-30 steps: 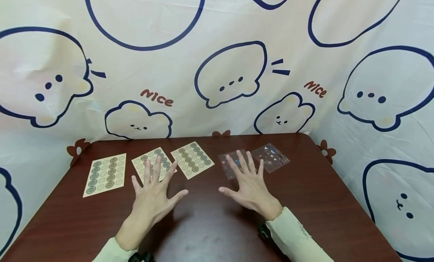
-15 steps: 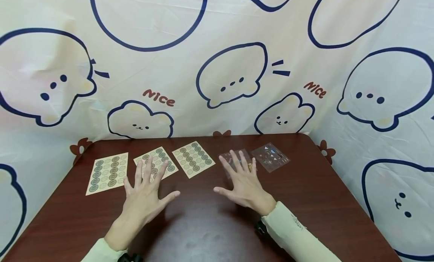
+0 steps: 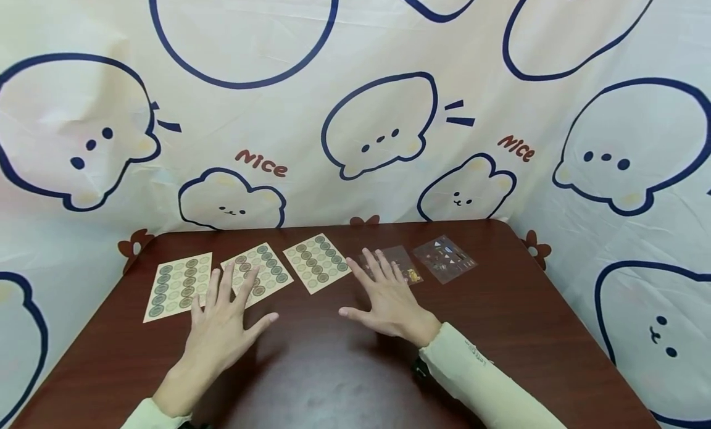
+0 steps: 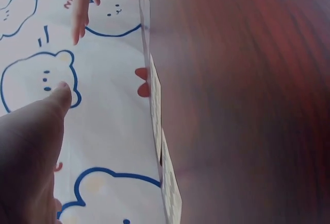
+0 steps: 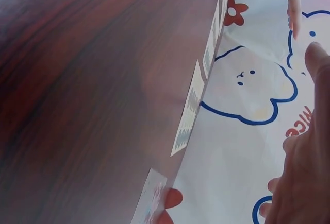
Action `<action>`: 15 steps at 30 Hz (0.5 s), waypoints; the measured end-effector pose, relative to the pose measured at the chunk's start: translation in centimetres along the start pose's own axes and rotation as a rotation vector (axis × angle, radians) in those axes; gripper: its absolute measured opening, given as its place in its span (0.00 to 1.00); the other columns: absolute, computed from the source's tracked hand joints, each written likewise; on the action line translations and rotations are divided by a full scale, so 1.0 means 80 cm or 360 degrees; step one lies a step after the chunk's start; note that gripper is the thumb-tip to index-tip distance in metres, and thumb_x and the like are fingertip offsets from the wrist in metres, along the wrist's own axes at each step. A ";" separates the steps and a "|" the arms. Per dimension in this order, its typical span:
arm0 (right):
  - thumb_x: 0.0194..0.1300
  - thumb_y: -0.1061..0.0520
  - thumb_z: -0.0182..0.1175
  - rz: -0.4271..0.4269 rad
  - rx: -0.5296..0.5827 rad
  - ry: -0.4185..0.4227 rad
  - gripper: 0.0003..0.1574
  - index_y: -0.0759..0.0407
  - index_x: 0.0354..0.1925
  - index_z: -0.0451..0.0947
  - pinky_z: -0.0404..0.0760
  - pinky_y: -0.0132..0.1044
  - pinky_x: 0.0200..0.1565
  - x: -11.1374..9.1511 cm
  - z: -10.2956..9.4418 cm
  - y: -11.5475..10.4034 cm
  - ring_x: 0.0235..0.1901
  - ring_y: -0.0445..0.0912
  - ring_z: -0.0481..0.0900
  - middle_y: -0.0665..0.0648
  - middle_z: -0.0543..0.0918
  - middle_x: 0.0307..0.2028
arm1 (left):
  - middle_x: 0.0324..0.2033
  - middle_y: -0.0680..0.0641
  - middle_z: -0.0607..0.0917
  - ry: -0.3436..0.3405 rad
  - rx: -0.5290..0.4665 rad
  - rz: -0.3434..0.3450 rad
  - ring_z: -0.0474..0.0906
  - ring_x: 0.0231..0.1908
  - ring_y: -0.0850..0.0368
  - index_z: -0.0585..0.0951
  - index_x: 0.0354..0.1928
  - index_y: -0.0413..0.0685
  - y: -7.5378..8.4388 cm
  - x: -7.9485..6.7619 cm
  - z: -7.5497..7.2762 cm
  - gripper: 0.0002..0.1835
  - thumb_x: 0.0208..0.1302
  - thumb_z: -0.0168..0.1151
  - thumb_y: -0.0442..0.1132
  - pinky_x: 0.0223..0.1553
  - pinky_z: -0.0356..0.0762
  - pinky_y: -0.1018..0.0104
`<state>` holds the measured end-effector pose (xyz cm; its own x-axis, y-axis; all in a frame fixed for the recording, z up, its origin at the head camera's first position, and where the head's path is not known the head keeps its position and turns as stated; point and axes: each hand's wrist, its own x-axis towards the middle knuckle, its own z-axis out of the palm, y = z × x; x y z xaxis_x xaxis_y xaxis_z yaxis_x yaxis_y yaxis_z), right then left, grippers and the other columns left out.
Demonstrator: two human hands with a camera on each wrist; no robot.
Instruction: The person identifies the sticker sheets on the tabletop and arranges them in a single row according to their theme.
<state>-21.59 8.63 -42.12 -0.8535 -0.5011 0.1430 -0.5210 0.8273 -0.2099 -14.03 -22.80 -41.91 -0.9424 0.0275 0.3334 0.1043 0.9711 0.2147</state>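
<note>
Both my hands have drifted a little toward the left of the frame, my left hand more than my right hand. Nothing is lifted: at upper left lie the left cream sheet, the middle cream sheet and the third cream sheet, all printed with round marks; right of them are the near clear sheet and the far clear sheet. I'd judge that any handling of them is all left to do. My palms face down, fingers spread and extended, gripping nothing, and both hands seem to hover above the table. My right fingers cover part of the near clear sheet, so I can't make out all its print.
</note>
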 end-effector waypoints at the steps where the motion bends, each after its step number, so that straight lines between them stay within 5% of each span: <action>1: 0.62 0.17 0.49 -0.0004 0.0007 -0.0009 0.60 0.30 0.81 0.37 0.48 0.63 0.76 0.002 0.000 -0.003 0.82 0.56 0.39 0.56 0.42 0.82 | 0.80 0.36 0.48 0.0015 -0.0001 0.0000 0.43 0.77 0.31 0.47 0.81 0.71 -0.004 -0.001 -0.001 0.52 0.60 0.63 0.68 0.63 0.47 0.18; 15: 0.63 0.18 0.48 -0.0157 0.0092 -0.0085 0.58 0.33 0.81 0.39 0.51 0.64 0.75 0.025 0.005 -0.037 0.82 0.57 0.40 0.56 0.43 0.82 | 0.79 0.34 0.49 0.0057 0.0012 -0.0042 0.45 0.76 0.29 0.47 0.81 0.67 -0.047 -0.016 -0.007 0.52 0.62 0.63 0.66 0.61 0.49 0.22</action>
<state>-21.77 5.04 -41.58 -0.7966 -0.5937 0.1143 -0.6012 0.7579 -0.2532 -13.07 -26.65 -42.60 -0.9327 -0.0068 0.3606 0.0769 0.9731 0.2173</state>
